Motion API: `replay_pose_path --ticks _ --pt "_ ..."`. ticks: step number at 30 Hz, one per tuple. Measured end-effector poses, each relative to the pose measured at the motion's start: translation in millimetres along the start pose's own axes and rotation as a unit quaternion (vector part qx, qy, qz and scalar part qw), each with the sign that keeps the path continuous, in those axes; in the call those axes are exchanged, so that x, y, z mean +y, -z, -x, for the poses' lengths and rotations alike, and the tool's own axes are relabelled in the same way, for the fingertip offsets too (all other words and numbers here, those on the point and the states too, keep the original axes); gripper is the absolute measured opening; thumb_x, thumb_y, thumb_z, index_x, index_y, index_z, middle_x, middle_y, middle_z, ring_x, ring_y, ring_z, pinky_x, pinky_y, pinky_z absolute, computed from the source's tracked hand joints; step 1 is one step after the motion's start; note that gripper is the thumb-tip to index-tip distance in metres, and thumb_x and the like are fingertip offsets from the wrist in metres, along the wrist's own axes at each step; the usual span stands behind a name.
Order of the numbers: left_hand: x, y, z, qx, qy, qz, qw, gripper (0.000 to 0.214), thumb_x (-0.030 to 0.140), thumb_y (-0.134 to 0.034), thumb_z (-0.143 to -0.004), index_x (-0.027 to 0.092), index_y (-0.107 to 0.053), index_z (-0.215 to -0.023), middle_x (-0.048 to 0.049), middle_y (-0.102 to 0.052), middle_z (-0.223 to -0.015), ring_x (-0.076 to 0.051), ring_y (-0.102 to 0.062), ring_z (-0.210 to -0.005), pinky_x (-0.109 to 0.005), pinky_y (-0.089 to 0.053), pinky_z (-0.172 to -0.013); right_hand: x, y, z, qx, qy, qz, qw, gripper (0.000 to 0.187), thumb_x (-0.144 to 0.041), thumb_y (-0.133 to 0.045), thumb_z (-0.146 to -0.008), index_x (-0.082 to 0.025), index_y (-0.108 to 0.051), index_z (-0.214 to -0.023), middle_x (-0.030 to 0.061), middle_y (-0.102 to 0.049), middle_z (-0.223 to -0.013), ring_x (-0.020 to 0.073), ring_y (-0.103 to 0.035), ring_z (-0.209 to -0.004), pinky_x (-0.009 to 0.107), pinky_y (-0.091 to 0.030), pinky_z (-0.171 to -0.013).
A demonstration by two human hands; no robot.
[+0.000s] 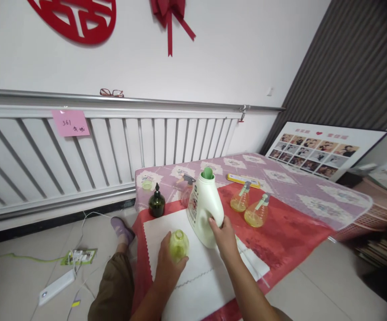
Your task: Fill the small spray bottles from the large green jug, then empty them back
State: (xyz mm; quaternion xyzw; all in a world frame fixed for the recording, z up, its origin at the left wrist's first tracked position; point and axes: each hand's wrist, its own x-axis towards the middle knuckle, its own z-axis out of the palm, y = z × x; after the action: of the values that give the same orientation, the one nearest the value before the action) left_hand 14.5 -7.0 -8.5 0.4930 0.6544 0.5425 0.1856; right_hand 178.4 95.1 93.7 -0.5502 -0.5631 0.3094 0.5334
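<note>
My left hand (166, 261) is wrapped round a small yellow-green bottle (179, 246) with an uncapped neck, held over the white cloth. My right hand (223, 234) grips the handle of a large pale green detergent jug (204, 207). The jug's cap is off, and a green spout shows in its mouth. It stands roughly upright, to the right of the small bottle. Behind my left hand is a dark green bottle (157, 204) with a pointed black top. A clear spray bottle (187, 192) with a dark trigger head is partly hidden by the jug.
Two spray bottles with yellow liquid, a nearer one (256, 215) and a farther one (240, 200), stand on the red cloth (290, 223). A yellow case (243, 180) lies behind them. Cables and a power strip (80, 257) lie on the floor at left.
</note>
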Motion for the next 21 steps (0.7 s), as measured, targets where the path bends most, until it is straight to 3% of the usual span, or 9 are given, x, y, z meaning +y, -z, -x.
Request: replay_pose_path --ticks 3,7,11,16,21 --pt "2 1.3 -1 -0.007 -0.009 -0.007 1.0 0.083 0.021 -0.068 -0.066 0.021 -0.028 -0.139 -0.0139 -0.043 -0.142 -0.032 -0.041 -0.133 -0.047 -0.032 -0.113 -7 -3 -5 0.011 -0.009 0.012 1.0 0.042 -0.052 -0.066 -0.07 -0.018 -0.062 -0.093 0.0043 -0.071 -0.082 0.0252 -0.064 -0.077 0.034 -0.049 -0.067" --pt "5 3.3 -1 -0.013 -0.003 -0.005 1.0 0.082 0.022 -0.067 -0.067 0.021 -0.029 -0.139 -0.0135 -0.044 -0.141 -0.031 -0.042 -0.133 -0.045 -0.033 -0.113 -24 10 -4 -0.005 -0.002 0.011 1.0 0.043 -0.051 -0.066 -0.069 -0.016 -0.063 -0.094 0.0062 -0.071 -0.084 0.0255 -0.064 -0.077 0.034 -0.049 -0.067" --pt "7 4.8 -1 -0.018 0.011 0.003 1.0 0.081 0.022 -0.068 -0.065 0.02 -0.032 -0.138 -0.0135 -0.045 -0.14 -0.031 -0.042 -0.133 -0.044 -0.033 -0.112 -50 38 1 -0.034 0.008 0.005 0.999 0.043 -0.049 -0.064 -0.071 -0.017 -0.063 -0.1 0.0034 -0.07 -0.077 0.021 -0.063 -0.068 0.029 -0.049 -0.058" --pt "9 7.2 -1 -0.015 0.012 0.024 1.0 0.08 0.019 -0.067 -0.065 0.019 -0.032 -0.138 -0.0137 -0.043 -0.142 -0.03 -0.038 -0.136 -0.044 -0.031 -0.114 -81 82 -4 -0.065 0.006 0.049 0.997 0.027 -0.046 -0.067 -0.07 -0.019 -0.062 -0.075 -0.0049 -0.053 -0.05 0.0115 -0.045 -0.044 0.023 -0.035 -0.042" --pt "12 10.6 -2 0.006 0.011 0.042 0.999 0.079 0.015 -0.066 -0.066 0.017 -0.033 -0.138 -0.0136 -0.043 -0.141 -0.031 -0.037 -0.136 -0.045 -0.031 -0.115 -104 120 -15 -0.136 0.0 0.137 0.981 0.029 -0.048 -0.064 -0.072 -0.02 -0.057 -0.07 -0.0062 -0.048 -0.05 0.0102 -0.043 -0.045 0.022 -0.034 -0.044"
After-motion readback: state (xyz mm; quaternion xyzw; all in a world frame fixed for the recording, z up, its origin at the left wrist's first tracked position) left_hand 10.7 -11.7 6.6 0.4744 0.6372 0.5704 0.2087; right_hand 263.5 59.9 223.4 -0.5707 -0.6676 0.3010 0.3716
